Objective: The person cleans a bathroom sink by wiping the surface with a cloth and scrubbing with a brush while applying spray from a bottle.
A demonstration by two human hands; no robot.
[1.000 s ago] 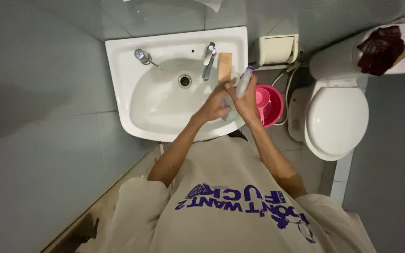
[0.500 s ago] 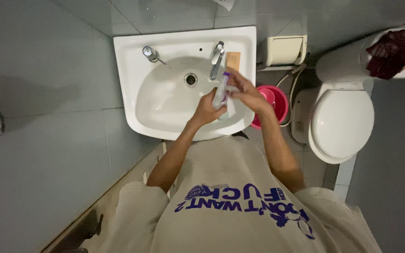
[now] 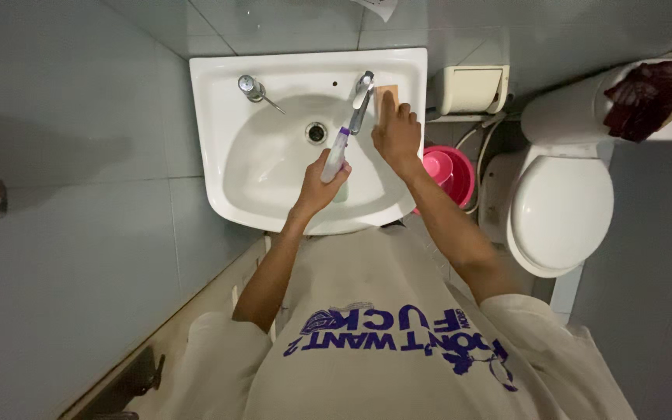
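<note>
From the head camera we look straight down on a small bathroom with pale grey tiled walls and floor. We take the white wall-hung basin as our landmark. On its back rim stands a chrome tap over the drain, and a second chrome fitting sits at the rim's other corner. Just beyond the basin's right edge a cream paper holder is fixed to the wall, and below it a pink bucket with a pink scoop inside stands on the floor. Further right of the basin is a white toilet with its lid down, and a dark red cloth lies on the cistern.

Our left hand is over the front of the bowl, fingers wrapped around a slim white tube with a purple band, which points up toward the tap. Our right hand reaches to the basin's back right corner, fingers lightly curled onto a tan rectangular bar lying beside the tap; we cannot tell whether it grips the bar or merely rests on it.
</note>
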